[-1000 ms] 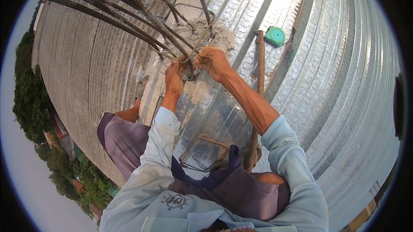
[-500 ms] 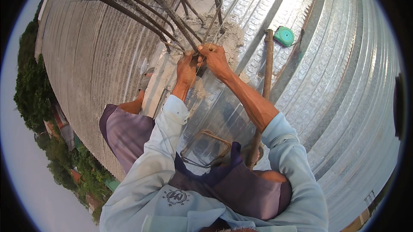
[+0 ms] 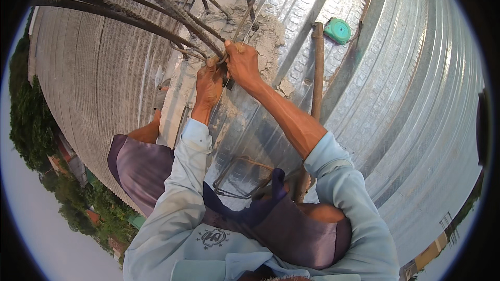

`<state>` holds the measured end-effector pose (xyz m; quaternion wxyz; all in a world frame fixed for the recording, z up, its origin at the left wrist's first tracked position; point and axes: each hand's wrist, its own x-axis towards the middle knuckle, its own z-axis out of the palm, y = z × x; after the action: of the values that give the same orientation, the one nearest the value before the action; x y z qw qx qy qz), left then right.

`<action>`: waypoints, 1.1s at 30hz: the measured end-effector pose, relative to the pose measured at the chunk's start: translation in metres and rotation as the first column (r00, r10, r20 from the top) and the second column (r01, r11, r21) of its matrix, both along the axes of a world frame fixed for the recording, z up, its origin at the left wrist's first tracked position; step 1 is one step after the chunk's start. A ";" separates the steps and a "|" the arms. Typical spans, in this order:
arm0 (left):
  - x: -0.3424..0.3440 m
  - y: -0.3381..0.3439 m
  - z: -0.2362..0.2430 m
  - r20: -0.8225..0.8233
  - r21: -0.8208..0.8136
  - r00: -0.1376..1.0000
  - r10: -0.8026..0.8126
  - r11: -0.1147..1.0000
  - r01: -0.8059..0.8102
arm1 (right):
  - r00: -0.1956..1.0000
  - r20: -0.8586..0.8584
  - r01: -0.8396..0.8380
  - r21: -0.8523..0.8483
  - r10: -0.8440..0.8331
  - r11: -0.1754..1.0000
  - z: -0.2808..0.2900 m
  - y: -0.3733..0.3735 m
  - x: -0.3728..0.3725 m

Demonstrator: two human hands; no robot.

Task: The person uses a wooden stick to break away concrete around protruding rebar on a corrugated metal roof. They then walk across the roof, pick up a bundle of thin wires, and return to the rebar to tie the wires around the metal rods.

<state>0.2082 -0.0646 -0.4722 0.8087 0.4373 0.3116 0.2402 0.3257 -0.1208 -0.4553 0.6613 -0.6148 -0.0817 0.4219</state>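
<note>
Several ribbed steel rebars (image 3: 172, 11) rise from a rough concrete base and lean to the upper left. A bent steel stirrup (image 3: 253, 1) loops around them low down. My left hand (image 3: 209, 85) is closed at the stirrup's near corner, gripping it beside a rebar. Just to its right, my right hand (image 3: 244, 66) pinches a thin tie wire (image 3: 217, 103) at the same corner. The wire trails down past my left wrist. My fingertips partly hide the joint between wire, stirrup and bar.
On the ribbed metal sheeting (image 3: 396, 104) lie a wooden-looking stick (image 3: 318, 72) and a green tape measure (image 3: 337, 30). A loose bent stirrup (image 3: 242, 195) rests near my legs. Rough concrete (image 3: 271, 36) surrounds the rebars. A corrugated roof (image 3: 94, 67) slopes away at left toward trees.
My view has shifted, so hands, rebars and tape measure appear farther left and higher. Both hands stay together at the stirrup corner; the right fingers have turned slightly around the wire.
</note>
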 end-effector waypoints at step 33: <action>0.004 -0.002 -0.015 -0.121 0.238 0.987 0.106 0.968 -0.075 | 0.989 0.141 -0.032 -0.040 0.037 0.999 -0.021 0.010 0.008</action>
<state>0.2118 -0.0665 -0.4872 0.7177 0.5292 0.3540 0.2821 0.3342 -0.1108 -0.4760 0.6347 -0.6542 -0.1309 0.3899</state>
